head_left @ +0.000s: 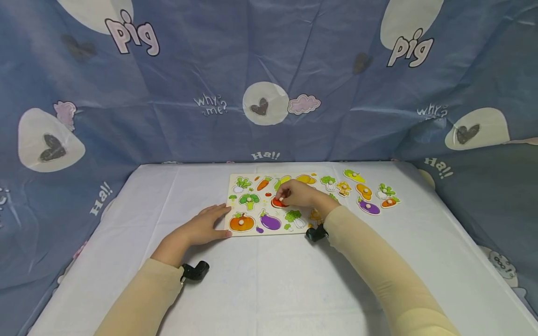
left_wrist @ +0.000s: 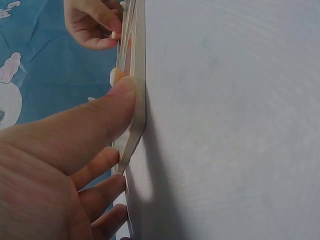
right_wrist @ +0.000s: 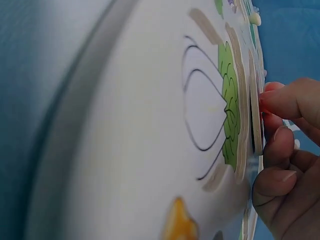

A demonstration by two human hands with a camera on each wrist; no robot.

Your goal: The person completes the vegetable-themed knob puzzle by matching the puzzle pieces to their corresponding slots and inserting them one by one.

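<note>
Blue printed cloth (head_left: 349,126) hangs behind a white table (head_left: 260,284).

Puzzle board (head_left: 275,232): I see it on the table (head_left: 252,289), cloth backdrop (head_left: 336,133) behind.
Pumpkin (head_left: 242,223): board's near left corner, broccoli (head_left: 250,201) behind it, eggplant (head_left: 270,221) right.
Hands: my left hand (head_left: 203,226) at the board's left edge; my right hand (head_left: 297,193) at the tomato piece (head_left: 277,203).
Loose eggplant piece (head_left: 369,207): right of the board.
</note>
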